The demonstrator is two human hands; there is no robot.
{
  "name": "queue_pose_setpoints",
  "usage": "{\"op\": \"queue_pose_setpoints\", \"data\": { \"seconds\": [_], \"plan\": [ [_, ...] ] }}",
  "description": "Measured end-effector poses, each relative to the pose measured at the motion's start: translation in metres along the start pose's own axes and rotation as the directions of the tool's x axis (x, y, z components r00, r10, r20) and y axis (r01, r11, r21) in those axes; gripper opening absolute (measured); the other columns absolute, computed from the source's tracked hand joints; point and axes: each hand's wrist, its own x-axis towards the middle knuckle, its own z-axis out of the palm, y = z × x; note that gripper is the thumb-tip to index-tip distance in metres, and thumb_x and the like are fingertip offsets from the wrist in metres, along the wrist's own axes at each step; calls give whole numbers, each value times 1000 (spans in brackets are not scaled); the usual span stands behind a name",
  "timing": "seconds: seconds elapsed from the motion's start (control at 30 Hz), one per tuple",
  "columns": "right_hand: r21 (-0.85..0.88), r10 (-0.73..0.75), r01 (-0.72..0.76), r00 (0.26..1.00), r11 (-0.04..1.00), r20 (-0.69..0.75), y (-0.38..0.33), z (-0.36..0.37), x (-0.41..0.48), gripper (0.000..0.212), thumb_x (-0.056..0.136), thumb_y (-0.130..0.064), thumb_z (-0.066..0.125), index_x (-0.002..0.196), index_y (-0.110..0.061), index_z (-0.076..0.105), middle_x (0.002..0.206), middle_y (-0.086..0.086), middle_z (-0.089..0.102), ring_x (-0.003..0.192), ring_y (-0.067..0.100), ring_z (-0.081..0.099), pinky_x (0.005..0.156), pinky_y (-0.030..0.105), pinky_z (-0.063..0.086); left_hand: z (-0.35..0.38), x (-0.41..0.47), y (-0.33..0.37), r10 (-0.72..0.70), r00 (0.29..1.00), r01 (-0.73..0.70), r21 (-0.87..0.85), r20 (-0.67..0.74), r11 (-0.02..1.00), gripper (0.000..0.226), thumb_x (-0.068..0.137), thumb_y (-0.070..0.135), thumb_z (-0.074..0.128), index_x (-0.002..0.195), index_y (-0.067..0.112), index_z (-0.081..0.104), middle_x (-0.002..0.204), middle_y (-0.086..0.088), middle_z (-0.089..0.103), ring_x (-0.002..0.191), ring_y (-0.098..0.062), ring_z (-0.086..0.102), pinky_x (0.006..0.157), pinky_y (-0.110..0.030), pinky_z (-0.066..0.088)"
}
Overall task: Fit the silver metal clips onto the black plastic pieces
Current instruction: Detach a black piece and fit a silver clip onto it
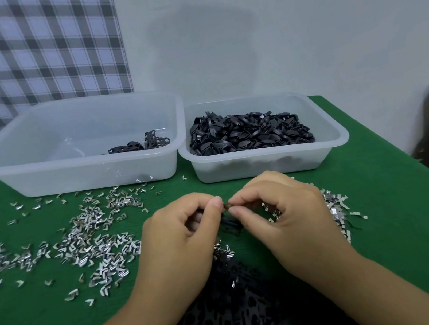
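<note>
Between the two hands, right at their meeting fingertips, sits the black plastic piece [229, 217], a small dark part that trails downward and toward the person from the pinch point. Both hands are equally near it: the left hand [189, 239] comes in from the left with thumb and forefinger curled shut against its upper end, and the right hand [278, 217] mirrors it from the right, thumb and forefinger pressed together at the same spot. Whether a silver metal clip is caught in the right pinch cannot be told; the gap is too small and dark. Loose clips [88, 244] lie scattered on the green tabletop [387, 233] well out to the left of the left hand, with a smaller heap [332, 205] just behind the right hand. My judgement is that the coming move is a short push inward along the line between the fingertips.
</note>
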Motion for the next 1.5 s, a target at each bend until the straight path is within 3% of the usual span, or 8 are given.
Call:
{"op": "queue_pose_setpoints", "data": {
  "seconds": [0.13, 0.3, 0.47, 0.63, 1.03, 1.23, 1.5],
  "plan": [
    [-18, -7, 5, 997, 1000, -72, 3, -1, 1, 6, 77, -10, 73, 78, -15, 70, 75, -8, 63, 74, 9, 58, 68, 24, 46, 0, -1, 2, -49, 996, 58, -116, 72, 992, 22, 87, 12, 62, 82, 30, 72, 69, 7, 69, 57, -4, 62, 55, -13, 47],
    [-75, 0, -5, 997, 997, -80, 7, -7, 1, 4, 78, -12, 70, 79, -16, 69, 76, -9, 62, 75, 11, 58, 70, 25, 46, 3, 1, 0, -106, 990, 123, -222, 87, 967, 34, 85, -1, 62, 98, 30, 65, 77, -10, 68, 65, -7, 67, 62, -20, 54],
    [-165, -30, 26, 999, 986, -26, 6, -7, 1, 3, 79, -16, 67, 80, -16, 70, 77, -6, 61, 78, 14, 54, 73, 24, 42, 2, 2, 1, -154, 985, 169, -258, 78, 951, 21, 78, 2, 71, 82, 22, 67, 69, -5, 73, 61, -12, 70, 57, -16, 53],
    [-212, -65, 61, 998, 975, -14, 6, -6, 1, 2, 79, -14, 69, 80, -15, 70, 75, -4, 60, 77, 15, 52, 72, 21, 41, 3, 2, 1, -171, 981, 189, -251, 91, 949, 18, 75, 2, 74, 78, 19, 69, 67, -4, 73, 56, -9, 68, 54, -13, 51],
    [-292, -130, 128, 991, 948, 12, 5, -6, 2, 4, 81, -12, 67, 81, -11, 70, 75, -1, 59, 75, 16, 50, 71, 21, 39, 3, 2, 2, -159, 984, 171, -199, 76, 965, 17, 75, 0, 74, 77, 17, 70, 68, -7, 71, 59, -14, 69, 58, -24, 58],
    [-290, -130, 128, 991, 948, 11, 5, -7, 1, 3, 80, -12, 67, 81, -10, 70, 74, 0, 59, 74, 17, 50, 69, 23, 40, 3, 1, 0, -155, 986, 163, -157, 62, 974, 18, 74, 3, 75, 76, 21, 71, 66, -4, 72, 61, -16, 69, 66, -36, 59],
    [-311, -106, 110, 994, 944, 30, 3, -6, 1, 1, 79, -11, 70, 80, -11, 70, 73, -1, 60, 73, 18, 51, 68, 23, 39, 3, 1, 1, -169, 985, 173, -143, 40, 974, 27, 73, 7, 76, 80, 32, 69, 66, -2, 72, 63, -23, 69, 68, -41, 59]
  ]
}}
